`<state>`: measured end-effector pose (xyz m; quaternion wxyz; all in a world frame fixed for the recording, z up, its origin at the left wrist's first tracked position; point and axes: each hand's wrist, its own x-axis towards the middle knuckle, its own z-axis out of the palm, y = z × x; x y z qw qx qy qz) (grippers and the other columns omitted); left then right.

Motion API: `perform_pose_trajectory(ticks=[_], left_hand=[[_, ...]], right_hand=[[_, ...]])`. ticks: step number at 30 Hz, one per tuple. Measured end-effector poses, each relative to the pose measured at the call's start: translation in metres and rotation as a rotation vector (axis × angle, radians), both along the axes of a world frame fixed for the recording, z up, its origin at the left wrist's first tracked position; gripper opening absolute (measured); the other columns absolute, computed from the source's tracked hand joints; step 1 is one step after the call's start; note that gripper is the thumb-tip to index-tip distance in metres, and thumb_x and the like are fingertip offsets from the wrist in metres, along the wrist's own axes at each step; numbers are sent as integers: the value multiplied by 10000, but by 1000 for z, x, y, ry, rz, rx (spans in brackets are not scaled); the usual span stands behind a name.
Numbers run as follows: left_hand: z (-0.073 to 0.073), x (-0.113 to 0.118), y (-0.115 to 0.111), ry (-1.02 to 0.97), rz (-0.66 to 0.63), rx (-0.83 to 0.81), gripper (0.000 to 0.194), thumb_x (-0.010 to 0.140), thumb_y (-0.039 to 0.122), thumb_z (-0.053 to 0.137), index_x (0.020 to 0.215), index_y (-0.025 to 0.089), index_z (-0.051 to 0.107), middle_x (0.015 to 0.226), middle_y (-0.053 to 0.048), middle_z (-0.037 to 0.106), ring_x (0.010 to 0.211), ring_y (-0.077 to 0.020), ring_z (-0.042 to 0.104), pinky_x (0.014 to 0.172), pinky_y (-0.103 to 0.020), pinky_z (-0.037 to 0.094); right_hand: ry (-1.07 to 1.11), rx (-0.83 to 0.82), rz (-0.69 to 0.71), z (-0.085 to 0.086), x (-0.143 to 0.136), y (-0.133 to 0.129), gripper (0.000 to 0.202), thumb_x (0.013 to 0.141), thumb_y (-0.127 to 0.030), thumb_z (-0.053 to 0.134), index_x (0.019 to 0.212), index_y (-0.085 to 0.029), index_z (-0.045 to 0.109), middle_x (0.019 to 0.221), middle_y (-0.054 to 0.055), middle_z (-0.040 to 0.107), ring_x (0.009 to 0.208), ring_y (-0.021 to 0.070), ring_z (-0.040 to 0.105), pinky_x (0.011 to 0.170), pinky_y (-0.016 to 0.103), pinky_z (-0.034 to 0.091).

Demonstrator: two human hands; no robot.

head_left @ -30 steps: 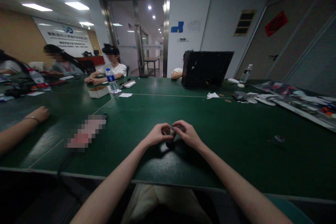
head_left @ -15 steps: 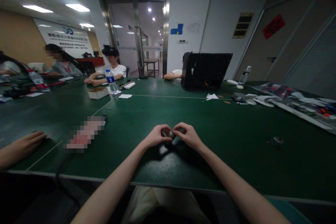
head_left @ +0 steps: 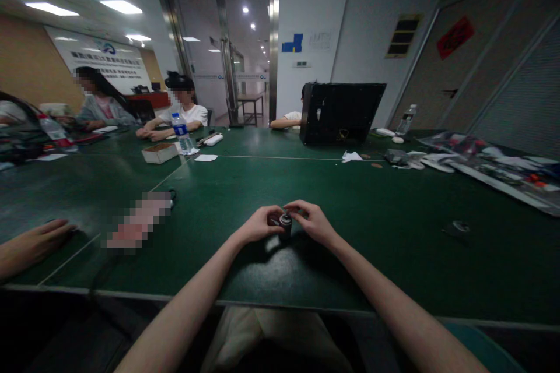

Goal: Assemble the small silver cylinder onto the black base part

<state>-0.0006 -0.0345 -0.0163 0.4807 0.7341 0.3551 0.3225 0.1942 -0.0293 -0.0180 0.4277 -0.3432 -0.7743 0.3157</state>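
Note:
My left hand is closed around the side of a small grey metal cylinder, seemingly a small motor. It is upright above the green table, its round top with a small raised centre facing up. Beside the cylinder's upper right edge, the curled thumb and forefinger of my right hand come close together. Whether a tiny part sits between those fingertips, I cannot make out. Farther right on the table lies a similar small dark round piece, slightly blurred.
Left of me another person's hand rests by a blurred-out phone-like object. A white box, a water bottle and a black case stand farther back. A cluttered tray lies at right.
My right fingers have moved up from the cylinder's side to its top edge. More of the cylinder and its top now shows. The view has shifted slightly.

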Motion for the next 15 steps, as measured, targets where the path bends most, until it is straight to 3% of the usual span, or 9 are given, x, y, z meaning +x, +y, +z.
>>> perform_pose_trajectory(ticks=[4, 15], left_hand=[[2, 1, -1, -11, 3, -7, 340, 656, 150, 726, 975, 119, 611, 883, -47, 658, 834, -172, 618, 795, -285, 467], [0, 0, 2, 5, 40, -26, 285, 654, 210, 748, 892, 133, 611, 767, -19, 640, 721, -156, 594, 685, -250, 445]], right_hand=[[-8, 3, -41, 1, 1, 2, 176, 833, -279, 552, 932, -186, 663, 918, 49, 667, 850, 175, 611, 658, 256, 464], [-98, 3, -10, 4, 3, 0, 163, 789, -335, 629, 799, -179, 678, 839, 45, 641, 763, 160, 585, 660, 262, 456]])
